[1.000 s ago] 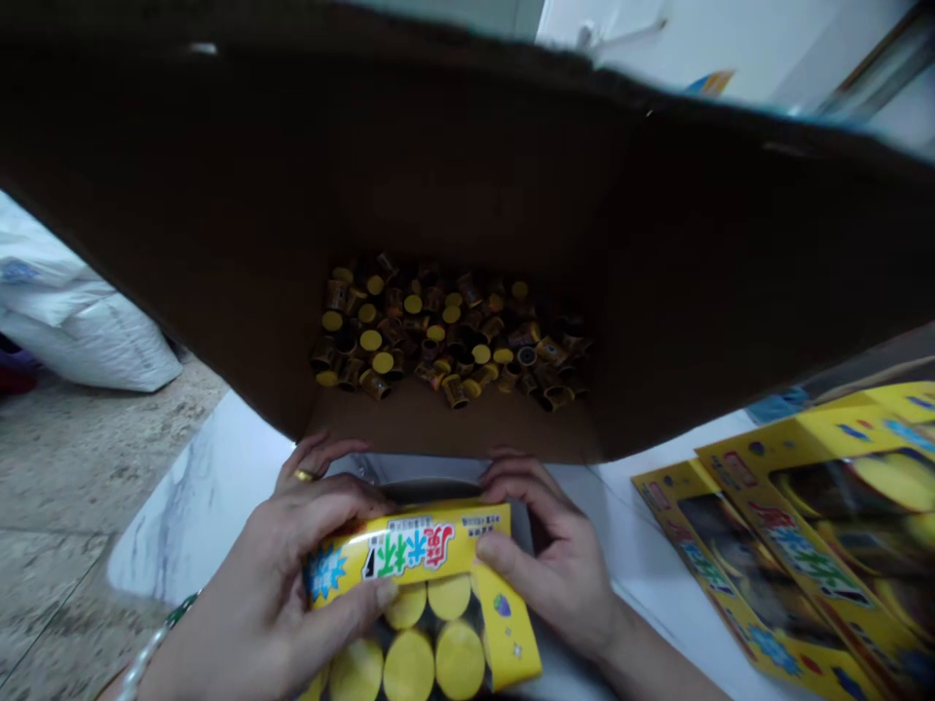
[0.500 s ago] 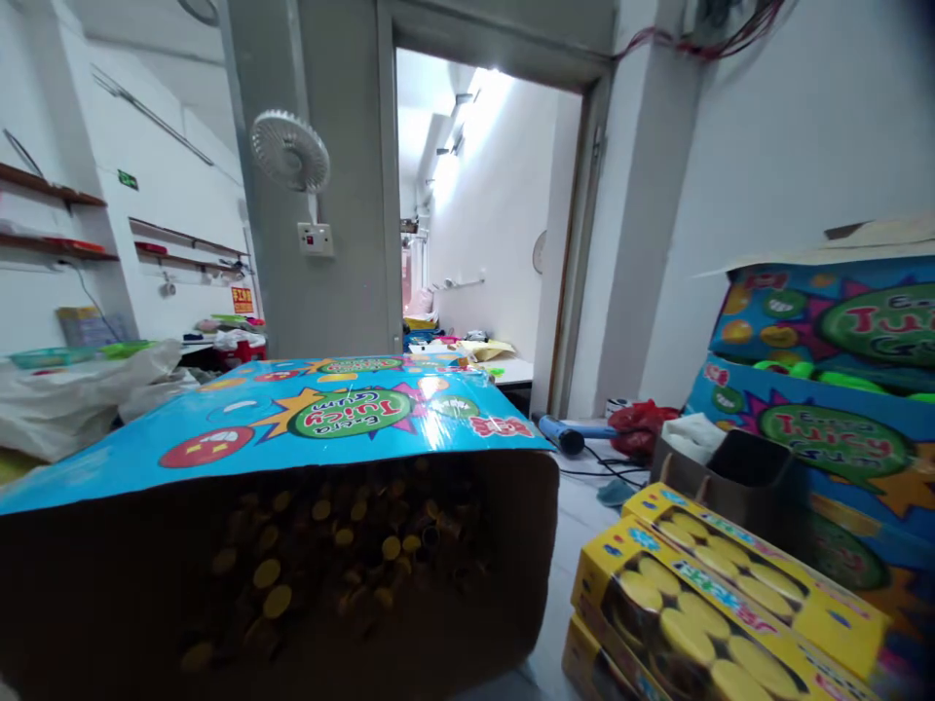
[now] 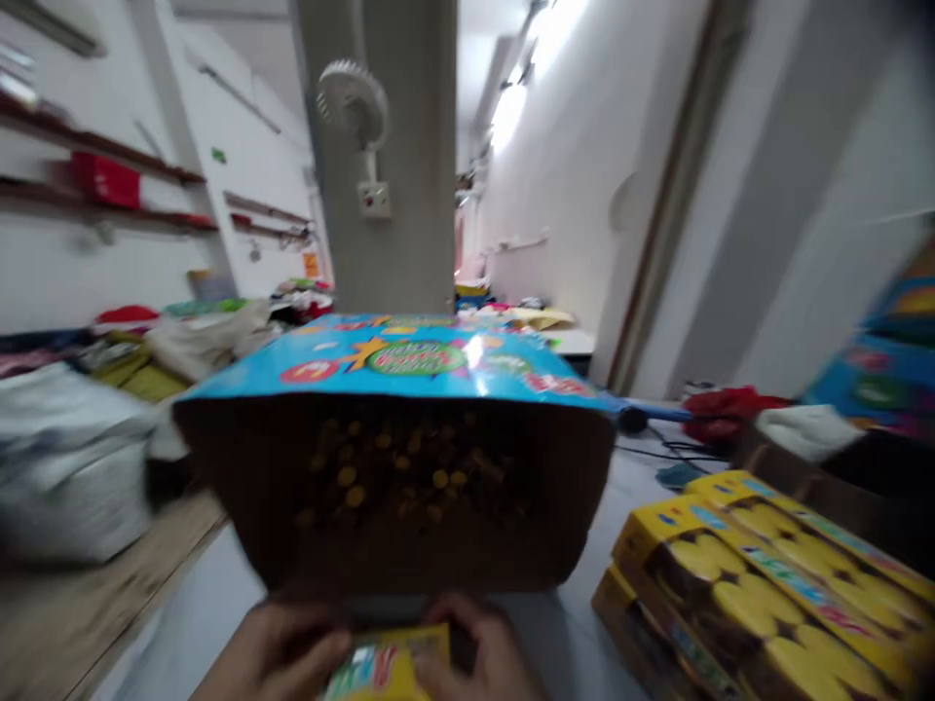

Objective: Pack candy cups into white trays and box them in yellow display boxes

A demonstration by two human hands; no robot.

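Note:
At the bottom edge of the view, my left hand and my right hand grip a small yellow box from either side, the right thumb on its top. Its near part is cut off by the frame. Just beyond them, a large blue printed carton lies on its side with its open mouth facing me. Inside its dark hollow is a heap of small containers with yellow lids. To the right, yellow window boxes filled with yellow-lidded pieces are stacked.
The white table carries all of this. Behind the stacked boxes are a dark bin, a red bag and a blue tube. A bulky white sack stands left. More blue cartons are at far right.
My view has turned left and tipped down. Both hands and the yellow box between them have come into view at the bottom. The stacked boxes and carton appear further right.

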